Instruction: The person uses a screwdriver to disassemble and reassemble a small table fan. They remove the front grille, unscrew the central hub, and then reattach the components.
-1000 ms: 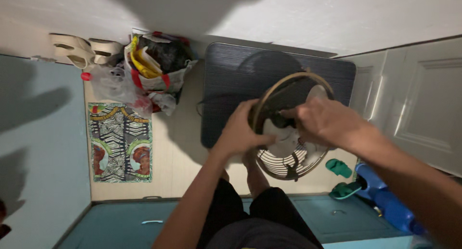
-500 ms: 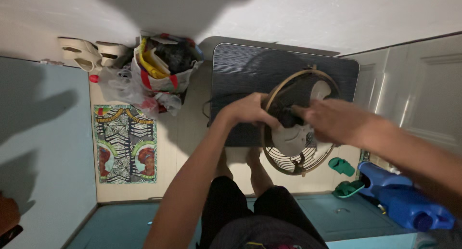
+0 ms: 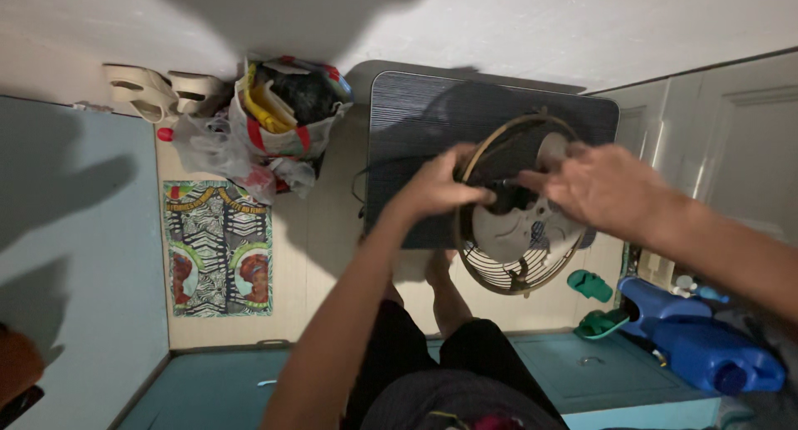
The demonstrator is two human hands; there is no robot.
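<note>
A round fan (image 3: 519, 222) with a brass-coloured ring, a wire rear grille and pale blades is held in front of me above a dark ribbed mat (image 3: 416, 122). My left hand (image 3: 440, 185) grips the ring's left side. My right hand (image 3: 594, 185) reaches in from the right, its fingers at the dark hub in the fan's centre. The blades partly hide behind both hands. My legs in dark shorts show below.
A bag stuffed with items (image 3: 278, 114) and pale sandals (image 3: 154, 89) lie at the top left. A patterned cloth (image 3: 218, 247) lies on the floor at left. Green slippers (image 3: 592, 287) and blue jugs (image 3: 698, 338) sit at the lower right.
The fan and both hands have shifted slightly up and right in view. My left hand moved onto the ring's left edge, and my right hand's fingers reached the hub.
</note>
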